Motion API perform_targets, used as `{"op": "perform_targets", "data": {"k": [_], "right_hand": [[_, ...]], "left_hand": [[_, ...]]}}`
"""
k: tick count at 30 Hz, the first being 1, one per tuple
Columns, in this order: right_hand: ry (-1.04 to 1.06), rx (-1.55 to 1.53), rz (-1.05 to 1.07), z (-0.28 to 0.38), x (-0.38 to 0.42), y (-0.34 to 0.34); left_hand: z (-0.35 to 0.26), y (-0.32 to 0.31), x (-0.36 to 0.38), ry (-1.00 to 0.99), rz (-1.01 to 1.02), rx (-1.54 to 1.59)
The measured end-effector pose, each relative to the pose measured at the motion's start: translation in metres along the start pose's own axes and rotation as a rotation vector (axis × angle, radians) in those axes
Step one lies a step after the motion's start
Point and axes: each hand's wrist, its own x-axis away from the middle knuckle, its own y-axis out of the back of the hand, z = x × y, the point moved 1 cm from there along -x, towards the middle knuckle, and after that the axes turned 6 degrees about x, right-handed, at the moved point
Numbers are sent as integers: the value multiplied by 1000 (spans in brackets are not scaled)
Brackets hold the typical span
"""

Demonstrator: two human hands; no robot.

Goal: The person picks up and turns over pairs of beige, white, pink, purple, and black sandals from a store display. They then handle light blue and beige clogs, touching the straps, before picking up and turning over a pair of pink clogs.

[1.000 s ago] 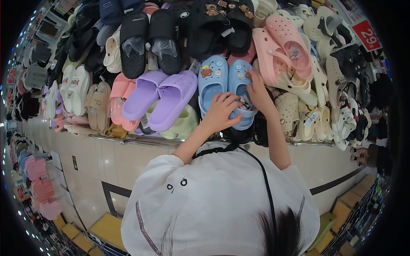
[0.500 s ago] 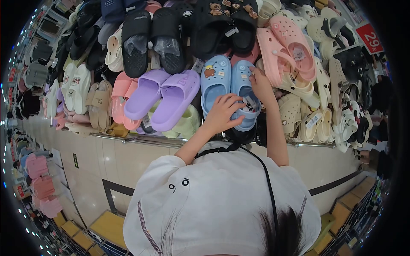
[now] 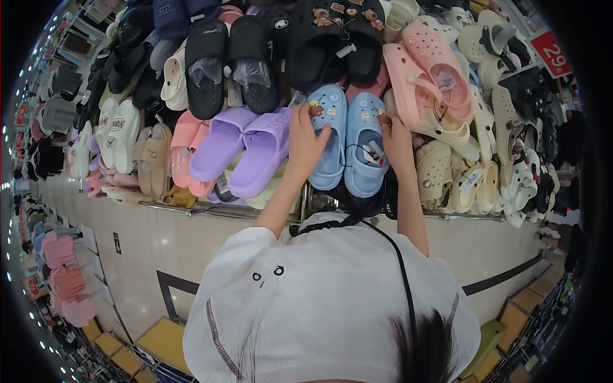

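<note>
A pair of light blue clogs lies side by side, toes away from me, with small charms on top. My left hand (image 3: 308,142) is at the outer side of the left blue clog (image 3: 329,143), its fingers curled round the edge near the toe. On the other side, my right hand (image 3: 397,142) holds the outer edge of the right blue clog (image 3: 366,175). A tag and a dark cord show in that clog's opening. Purple slides (image 3: 260,153) lie just left of my left hand.
Black slides (image 3: 205,70) and large black clogs (image 3: 335,48) lie behind. Pink clogs (image 3: 440,76) and cream clogs (image 3: 434,175) are at the right. A metal rail (image 3: 211,211) runs along the display's front edge. A red price sign (image 3: 550,55) stands at the back right.
My left hand has moved from the right clog's opening to the left clog's outer side. My right hand has shifted slightly down the right clog's edge. The blue clogs sit closer together.
</note>
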Motion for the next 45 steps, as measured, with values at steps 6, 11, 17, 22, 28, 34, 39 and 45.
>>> {"op": "perform_targets", "data": {"k": [6, 11, 17, 22, 28, 34, 39, 45], "right_hand": [[-61, 186, -32, 11, -3, 4], [-64, 265, -58, 14, -2, 5], [-44, 360, -64, 20, 6, 7], [197, 159, -110, 47, 4, 8], [149, 69, 16, 38, -16, -9], [41, 56, 110, 33, -28, -12], [48, 27, 82, 29, -27, -15], [19, -49, 100, 31, -27, -12]], "left_hand": [[35, -16, -19, 299, 101, 207], [35, -17, -24, 304, 100, 141], [38, -20, -25, 277, 104, 21], [20, -15, -23, 204, 20, -40], [5, -7, -30, -99, 216, -105], [3, -10, -45, -143, 357, -147], [2, -12, -42, -181, 285, -191], [4, -11, -45, -46, 359, -74]]}}
